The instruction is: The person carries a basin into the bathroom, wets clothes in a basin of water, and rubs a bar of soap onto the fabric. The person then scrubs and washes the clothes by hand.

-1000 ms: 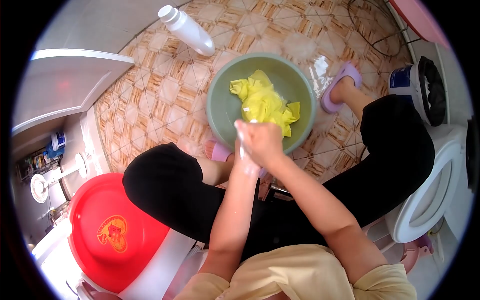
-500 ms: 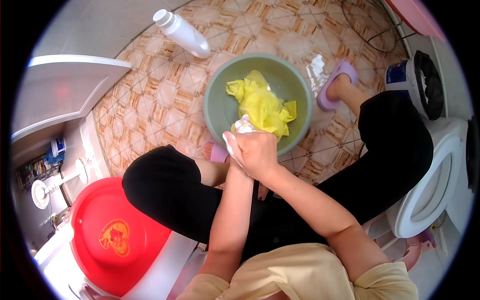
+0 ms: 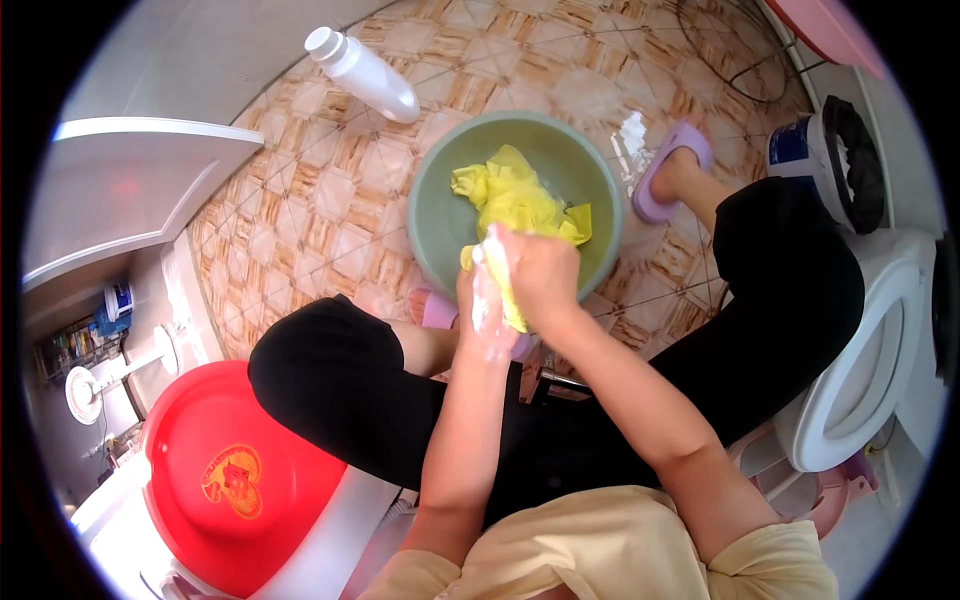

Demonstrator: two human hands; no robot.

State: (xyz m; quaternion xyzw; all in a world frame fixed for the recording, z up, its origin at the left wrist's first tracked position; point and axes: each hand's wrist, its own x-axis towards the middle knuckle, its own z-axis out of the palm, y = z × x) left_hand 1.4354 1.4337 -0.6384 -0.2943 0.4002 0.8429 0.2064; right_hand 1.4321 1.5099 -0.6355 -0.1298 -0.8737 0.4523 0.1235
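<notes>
A bright yellow cloth (image 3: 520, 200) lies bunched in a grey-green basin (image 3: 428, 235), and part of it comes up between my hands. My left hand (image 3: 488, 305), streaked with white lather, is closed on this cloth over the near rim. Pressed alongside it, my right hand (image 3: 543, 275) also closes on the cloth, a yellow strip of which shows between the two hands. Most fingertips of both hands are hidden.
A white bottle (image 3: 365, 78) lies on the tiled floor beyond the basin. White residue (image 3: 631, 140) spots the tiles near a lilac slipper (image 3: 655, 190). A red basin (image 3: 240, 480) is at left, a toilet (image 3: 870, 370) and lidless bucket (image 3: 815, 165) at right.
My right hand has shifted off the left wrist, slightly rightward. The lathered back of my left hand and a yellow strip between the hands now show.
</notes>
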